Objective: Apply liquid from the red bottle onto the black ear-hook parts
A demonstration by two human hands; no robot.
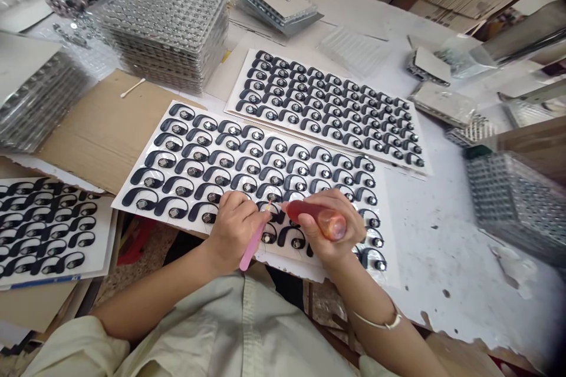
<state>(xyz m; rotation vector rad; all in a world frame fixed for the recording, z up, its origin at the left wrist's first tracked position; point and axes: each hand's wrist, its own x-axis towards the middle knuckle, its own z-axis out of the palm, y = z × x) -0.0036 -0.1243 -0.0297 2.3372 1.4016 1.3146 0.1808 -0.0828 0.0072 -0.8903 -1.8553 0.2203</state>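
**Pink stick (pixel 250 253) and red bottle (pixel 319 219) met over the near sheet (pixel 247 153)**

The left hand (pixel 234 230) was curled narrow around the pink stick, which slanted up from below the fist to a fine tip. The right hand (pixel 329 227) wrapped the red bottle, a translucent squeeze bottle lying nearly level, with its narrow end pointing left toward that tip. Both tips sat close together, just over a black hook (pixel 276 214) in the near sheet's lower rows; whether either touched it could not be told. A metal bangle (pixel 380 321) circled the right wrist.

The near sheet was white and carried rows of black hooks, each with a round metal centre. It lay on the worktop (pixel 435 235), partly over brown cardboard (pixel 97 129), where a cotton swab (pixel 131 87) rested. A matching far sheet (pixel 327 109) lay beyond it, and a third sheet (pixel 48 230) lay to the left. Stacks of clear trays (pixel 163 29) stood at the back, with another stack (pixel 508 206) to the right.
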